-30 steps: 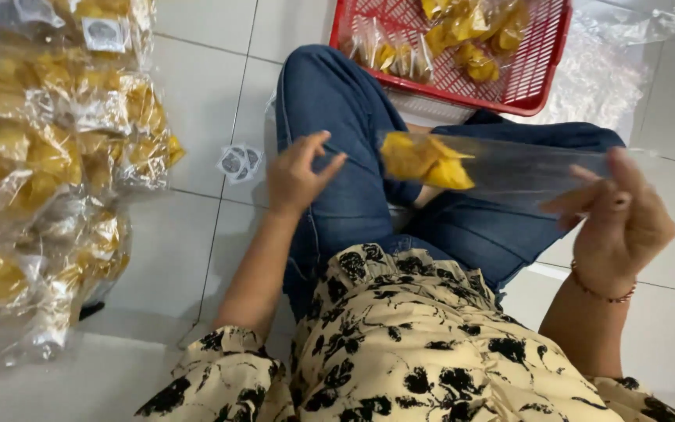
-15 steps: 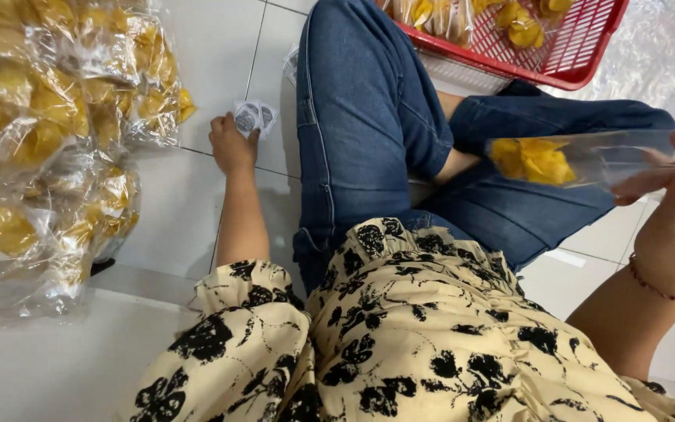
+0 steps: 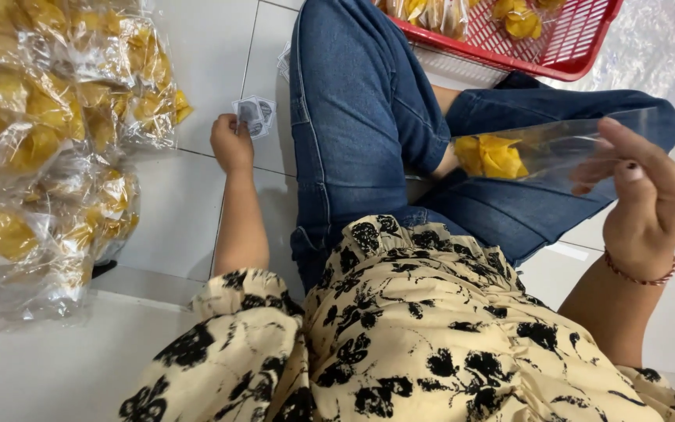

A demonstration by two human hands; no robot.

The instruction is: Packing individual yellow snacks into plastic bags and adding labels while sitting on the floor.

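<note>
On white tile floor (image 3: 197, 70), beside person's knee: left hand (image 3: 232, 143) pinches small printed sachets (image 3: 254, 114). Right hand (image 3: 650, 199) grips clear bag (image 3: 544, 148) over lap, yellow chips (image 3: 492, 156) inside, mouth unsealed. Sachet not yet in bag. Many filled bags (image 3: 48, 141) piled at left; red basket (image 3: 564, 55) holds more chips.

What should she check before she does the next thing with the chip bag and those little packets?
1. Right hand holds the clear bag: ok.
2. Yellow chips sit inside the bag: ok.
3. Bag mouth open wide enough: cannot tell.
4. Left hand touches the small packets on the floor: ok.
5. Only one packet pinched: cannot tell.
6. Red basket lies close ahead: ok.
</note>
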